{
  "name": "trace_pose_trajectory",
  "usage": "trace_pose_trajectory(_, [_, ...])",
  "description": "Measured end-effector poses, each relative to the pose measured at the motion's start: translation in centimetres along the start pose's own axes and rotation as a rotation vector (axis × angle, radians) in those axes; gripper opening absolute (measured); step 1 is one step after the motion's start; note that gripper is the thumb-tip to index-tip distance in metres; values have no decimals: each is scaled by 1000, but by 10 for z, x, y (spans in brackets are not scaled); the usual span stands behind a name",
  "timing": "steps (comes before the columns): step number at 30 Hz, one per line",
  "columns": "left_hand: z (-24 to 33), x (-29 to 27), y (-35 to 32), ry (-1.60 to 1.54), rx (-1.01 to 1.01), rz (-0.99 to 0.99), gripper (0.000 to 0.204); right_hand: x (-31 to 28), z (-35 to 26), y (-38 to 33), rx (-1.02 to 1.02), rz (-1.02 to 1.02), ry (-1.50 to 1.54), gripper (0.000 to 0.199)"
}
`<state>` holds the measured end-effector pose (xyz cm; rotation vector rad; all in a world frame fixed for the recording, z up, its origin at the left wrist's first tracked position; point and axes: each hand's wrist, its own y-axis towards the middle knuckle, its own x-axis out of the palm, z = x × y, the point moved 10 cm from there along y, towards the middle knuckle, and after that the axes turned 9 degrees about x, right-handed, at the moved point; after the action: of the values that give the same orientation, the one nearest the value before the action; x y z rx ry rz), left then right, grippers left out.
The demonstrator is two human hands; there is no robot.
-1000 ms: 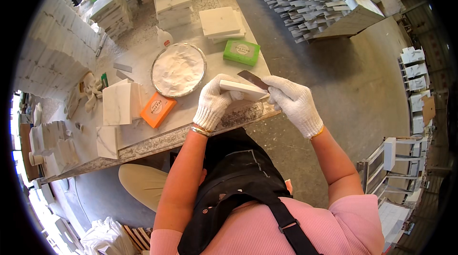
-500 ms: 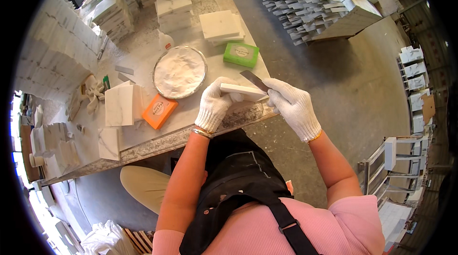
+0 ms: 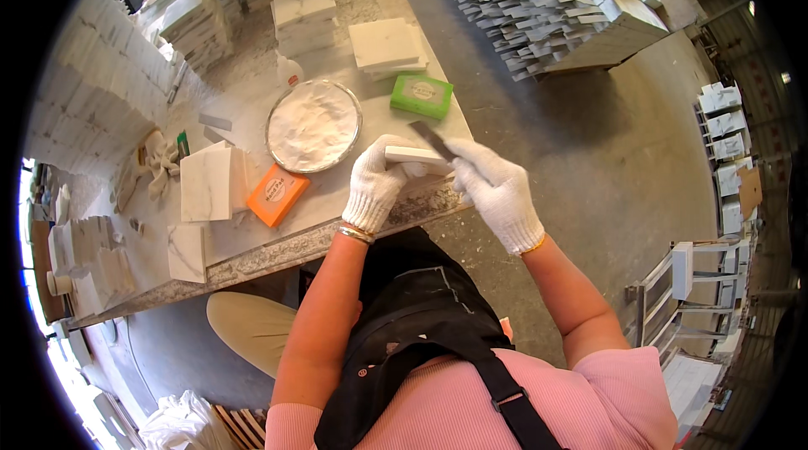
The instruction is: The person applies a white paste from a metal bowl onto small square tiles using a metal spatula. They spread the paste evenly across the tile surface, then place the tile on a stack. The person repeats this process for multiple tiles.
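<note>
In a white knit glove, my left hand (image 3: 378,182) grips a white marble tile (image 3: 417,155), held tilted over the table's front edge. My right hand (image 3: 495,191), gloved alike, pinches a dark flat blade (image 3: 432,140), like a scraper or putty knife. That blade crosses the tile's right end; whether it touches cannot be made out. Just beyond lies a green hand pad (image 3: 422,96). Left of my left hand are a round metal-rimmed tray (image 3: 360,120) of white powder (image 3: 315,125) and an orange hand pad (image 3: 278,196).
Marble tiles (image 3: 208,183) stand left of the orange pad, and more tiles (image 3: 385,44) lie beyond the green one. Tall tile stacks (image 3: 93,105) line the table's left side. Across the floor is a large pile of narrow strips (image 3: 539,8). A metal rack (image 3: 690,298) stands at right.
My right hand has moved left with the blade, which now sits further in over the tile's right end. My left hand and the tile stay nearly in place.
</note>
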<state>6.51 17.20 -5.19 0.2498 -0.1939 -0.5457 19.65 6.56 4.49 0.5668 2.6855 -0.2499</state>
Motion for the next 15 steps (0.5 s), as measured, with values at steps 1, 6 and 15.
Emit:
trace_pose_trajectory(1, [-2, 2, 0, -33, -2, 3, 25, 10, -7, -4, -74, -31, -24, 27])
trace_pose_trajectory(6, [-4, -1, -3, 57, -49, 26, 24, -30, -7, -9, 89, 81, 13, 29])
trace_pose_trajectory(15, [-2, 3, -5, -37, -54, 10, 23, -28, 2, -8, 106, 76, 29, 26])
